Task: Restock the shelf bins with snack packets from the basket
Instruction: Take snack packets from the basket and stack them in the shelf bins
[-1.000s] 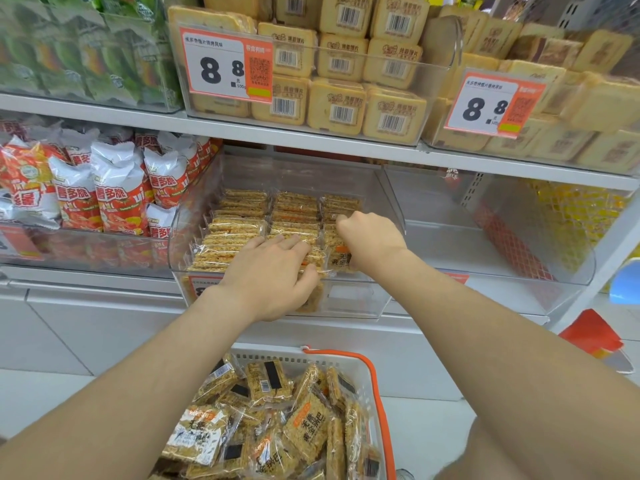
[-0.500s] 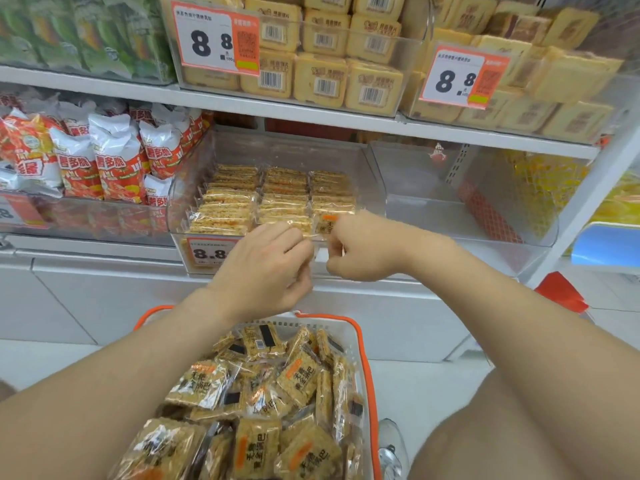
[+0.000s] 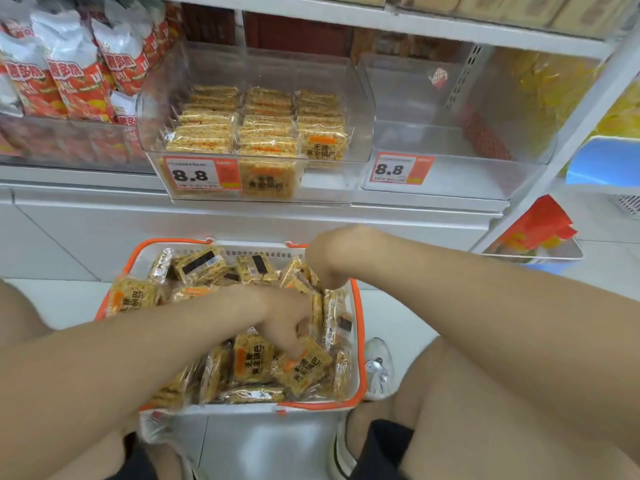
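Once both hands had dropped from the clear plastic shelf bin (image 3: 325, 181) to the white, orange-rimmed basket (image 3: 358, 341), the left hand (image 3: 280, 317) pinched a clear-wrapped golden rice-cracker packet (image 3: 306, 374) there, starting another refill. The right hand (image 3: 325, 265) had its fingers buried among packets, so its grip could not be told.

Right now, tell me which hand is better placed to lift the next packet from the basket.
Left, probably. The left hand has fingers curled onto a packet in the basket; the right hand dips in farther back, fingers hidden.
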A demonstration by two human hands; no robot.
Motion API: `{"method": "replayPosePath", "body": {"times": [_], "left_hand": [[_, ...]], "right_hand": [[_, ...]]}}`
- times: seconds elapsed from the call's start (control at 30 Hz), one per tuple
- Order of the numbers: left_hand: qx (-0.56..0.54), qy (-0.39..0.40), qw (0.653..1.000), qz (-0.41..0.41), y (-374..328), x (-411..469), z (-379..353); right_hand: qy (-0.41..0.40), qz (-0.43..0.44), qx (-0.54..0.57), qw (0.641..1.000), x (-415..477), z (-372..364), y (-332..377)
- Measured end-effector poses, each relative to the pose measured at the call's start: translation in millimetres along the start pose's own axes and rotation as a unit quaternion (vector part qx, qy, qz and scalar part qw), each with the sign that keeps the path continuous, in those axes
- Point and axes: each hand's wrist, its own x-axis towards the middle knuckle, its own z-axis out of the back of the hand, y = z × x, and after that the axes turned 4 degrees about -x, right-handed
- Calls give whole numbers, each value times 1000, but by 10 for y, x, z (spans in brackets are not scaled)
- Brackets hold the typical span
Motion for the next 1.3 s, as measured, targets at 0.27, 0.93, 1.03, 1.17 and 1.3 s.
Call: {"method": "replayPosePath", "body": {"times": [0.27,0.93,1.03,1.17,1.3], "left_hand": [[-142,-87,986,29,-65,112,-277],[-249,-396,880,-85,192,-766,1124],[-331,-455,823,-81,227,-923,1250],[-395,-580,710,-55,261,-1014,1381],[-507,-601,617,-44,281,-977,1433]], "right_hand": [[1,17,26,1000,34,150,-56],[-88,33,343,935,-169,615,-757],[-166,19,452,876,-266,682,-849],[-240,-20,570,786,-361,735,-930],[-308,-55,602,735,-357,722,-1025]]}}
